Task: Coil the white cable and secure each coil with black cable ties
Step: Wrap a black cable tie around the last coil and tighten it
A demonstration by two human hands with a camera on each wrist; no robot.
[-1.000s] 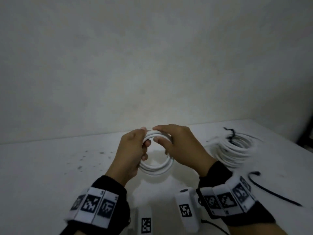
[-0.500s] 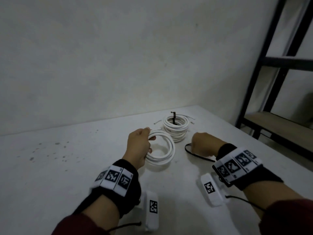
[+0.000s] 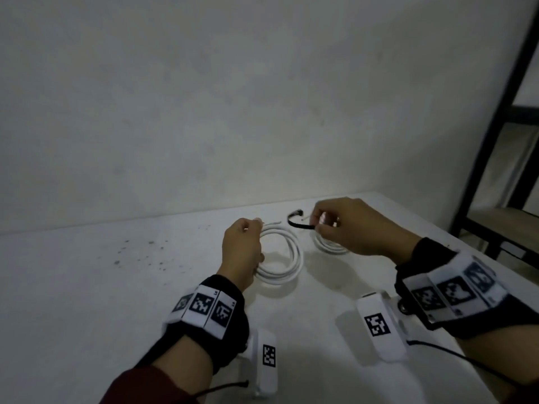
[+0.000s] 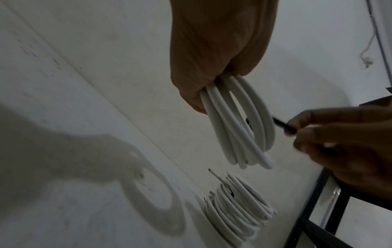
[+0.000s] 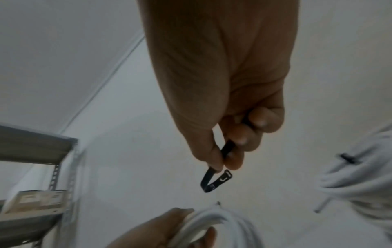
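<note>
My left hand (image 3: 240,249) grips the left side of a coiled white cable (image 3: 287,255), holding it just above the white table (image 3: 87,301); the bundled loops (image 4: 239,127) hang from its fingers (image 4: 197,94). My right hand (image 3: 353,228) pinches a black cable tie (image 3: 297,223) between thumb and forefinger, just right of the coil's top. The tie (image 5: 214,177) curls below the fingertips (image 5: 216,161), its head end free. A finished stack of tied white coils (image 4: 237,209) lies on the table under my right hand, mostly hidden in the head view.
A dark metal shelf frame (image 3: 495,126) stands at the table's right edge. Dark specks (image 3: 140,252) dot the table's left part. The grey wall (image 3: 204,97) rises right behind the table.
My right hand let go of the coil, reached to the table at the right for a black tie, and now holds it up beside the coil. The left hand kept hold of the coil.
</note>
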